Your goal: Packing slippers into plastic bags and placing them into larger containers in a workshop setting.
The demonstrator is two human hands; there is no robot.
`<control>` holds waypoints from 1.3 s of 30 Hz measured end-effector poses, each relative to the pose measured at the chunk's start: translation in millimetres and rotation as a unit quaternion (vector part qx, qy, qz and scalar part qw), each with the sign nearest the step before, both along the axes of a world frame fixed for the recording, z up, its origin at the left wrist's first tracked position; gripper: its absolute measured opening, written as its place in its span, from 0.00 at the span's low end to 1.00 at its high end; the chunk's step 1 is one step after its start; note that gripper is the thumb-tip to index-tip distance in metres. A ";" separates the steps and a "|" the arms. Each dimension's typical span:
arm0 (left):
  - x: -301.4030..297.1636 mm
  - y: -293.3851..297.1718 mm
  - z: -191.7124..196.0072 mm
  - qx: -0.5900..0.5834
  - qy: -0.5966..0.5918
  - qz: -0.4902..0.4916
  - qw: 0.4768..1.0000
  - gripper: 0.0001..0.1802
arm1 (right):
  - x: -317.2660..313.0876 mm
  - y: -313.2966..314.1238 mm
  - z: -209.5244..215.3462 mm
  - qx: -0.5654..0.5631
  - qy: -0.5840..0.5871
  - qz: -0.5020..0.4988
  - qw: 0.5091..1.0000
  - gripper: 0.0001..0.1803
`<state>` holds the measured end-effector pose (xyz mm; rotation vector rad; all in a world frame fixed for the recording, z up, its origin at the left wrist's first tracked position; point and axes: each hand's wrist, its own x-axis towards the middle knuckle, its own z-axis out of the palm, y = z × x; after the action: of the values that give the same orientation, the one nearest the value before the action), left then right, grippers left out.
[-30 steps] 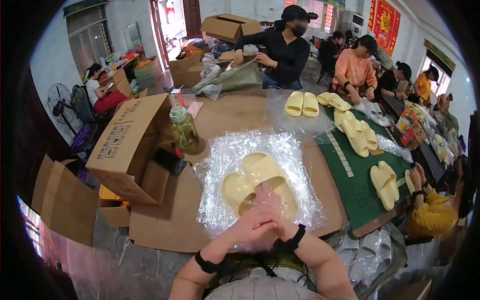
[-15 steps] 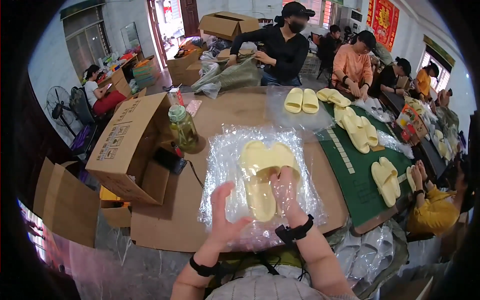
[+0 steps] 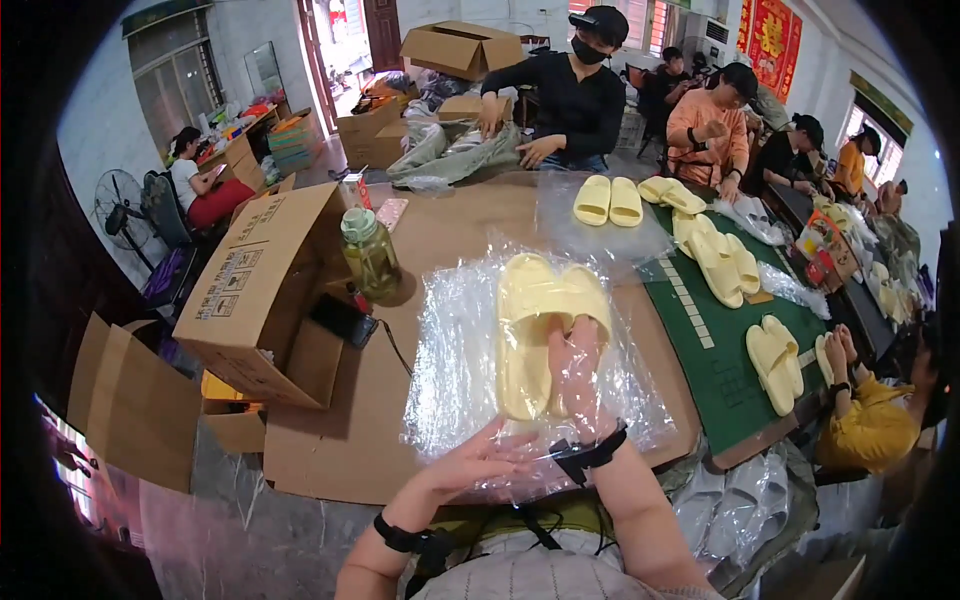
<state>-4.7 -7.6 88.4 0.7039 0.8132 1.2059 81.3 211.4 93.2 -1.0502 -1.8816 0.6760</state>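
A pair of pale yellow slippers (image 3: 523, 345) lies toes away from me on a stack of clear plastic bags (image 3: 445, 365). Film shines around the pair; whether it is wholly inside a bag I cannot tell. My right hand (image 3: 576, 370) reaches over the right slipper (image 3: 587, 290), its fingers tucked under the strap and partly hidden, gripping it. Below the left slipper's heel, my left hand (image 3: 480, 462) rests at the near edge of the bags, fingers stretched out and holding nothing.
Left stands an open cardboard box (image 3: 255, 295), with a green bottle (image 3: 368, 255) and a black phone (image 3: 343, 322) beside it. More yellow slippers (image 3: 773, 362) lie on the green mat (image 3: 725, 385) at right. Across the table, a person in black (image 3: 580, 100) handles a sack (image 3: 455, 155).
The slippers and my right hand have shifted slightly right and away from me. My left hand has dropped from the bags' left side to their near edge, its fingers now pointing right.
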 end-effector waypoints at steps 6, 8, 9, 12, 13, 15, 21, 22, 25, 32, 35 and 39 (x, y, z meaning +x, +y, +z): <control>-21.7 -12.5 -8.1 -0.051 -0.079 0.017 0.995 0.42 | -20.1 22.5 -15.1 0.056 -0.082 -0.063 0.993 0.19; -21.1 -15.6 0.5 -0.119 -0.091 0.073 0.986 0.36 | -25.8 22.5 -13.0 0.053 -0.095 -0.023 0.994 0.20; -23.4 -14.8 2.4 -0.119 -0.091 0.073 0.986 0.36 | -26.1 20.9 -10.0 0.052 -0.109 0.014 0.993 0.22; -29.8 -12.3 5.7 -0.238 0.018 0.075 0.968 0.31 | -14.3 13.4 -62.6 0.093 -0.119 0.070 0.986 0.29; -33.1 -17.4 4.5 -0.238 0.132 0.131 0.953 0.30 | -14.6 9.0 -86.5 0.170 -0.119 0.060 0.976 0.32; -34.3 -27.3 6.6 -0.235 0.235 0.197 0.922 0.29 | 17.9 -25.0 -53.4 0.081 -0.070 0.199 0.974 0.35; -36.4 -5.8 37.0 -0.095 0.572 0.342 0.740 0.31 | 111.3 -52.4 56.7 -0.337 -0.076 0.386 0.856 0.09; -42.2 5.7 31.1 -0.096 0.570 0.343 0.740 0.31 | 114.4 -47.4 56.8 -0.231 -0.046 0.326 0.916 0.08; -61.2 43.9 9.6 -0.081 0.584 0.354 0.726 0.36 | 113.2 -30.6 57.5 -0.108 -0.002 0.189 0.976 0.09; -98.1 52.0 -46.4 -0.106 0.424 0.279 0.855 0.42 | 140.4 -11.5 -18.9 0.037 -0.159 0.204 0.965 0.19; -103.1 43.7 -42.0 -0.109 0.299 0.257 0.912 0.44 | 152.5 -11.0 -11.0 0.106 -0.118 0.198 0.967 0.19; -111.0 65.8 -28.4 -0.094 0.429 0.334 0.834 0.40 | 143.9 -28.5 7.6 0.086 -0.116 0.226 0.963 0.28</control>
<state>-115.7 58.2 60.0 0.8297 2.0366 1.3774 225.3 182.8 100.8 -0.6079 -2.3726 0.6476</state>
